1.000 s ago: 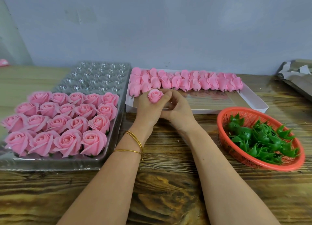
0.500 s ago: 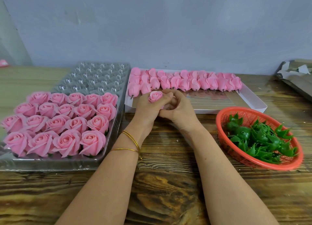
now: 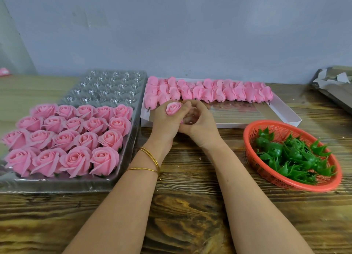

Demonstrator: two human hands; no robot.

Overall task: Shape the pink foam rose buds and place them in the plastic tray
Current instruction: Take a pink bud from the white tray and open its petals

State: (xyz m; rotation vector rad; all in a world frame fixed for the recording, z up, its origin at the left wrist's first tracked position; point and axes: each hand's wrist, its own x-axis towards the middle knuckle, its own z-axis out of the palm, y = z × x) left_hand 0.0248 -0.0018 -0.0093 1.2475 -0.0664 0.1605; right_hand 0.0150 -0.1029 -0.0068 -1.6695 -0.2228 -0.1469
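Your left hand (image 3: pixel 167 122) is curled around a pink rose bud (image 3: pixel 173 108) at frame centre, its open face tilted up toward you, base hidden in your fist. Your right hand (image 3: pixel 200 124) presses against it, fingers bent; what they pinch you cannot tell. The plastic tray (image 3: pixel 106 86) sits left on the wooden table (image 3: pixel 190 215), its near rows filled; a grey wall (image 3: pixel 190 34) stands behind.

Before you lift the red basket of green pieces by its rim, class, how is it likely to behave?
The red basket is thin open mesh, so it probably flexes when gripped. The green pieces look like small hollow plastic, so probably a light load. They lie loose and heaped toward its near side, so tilting it may spill them.
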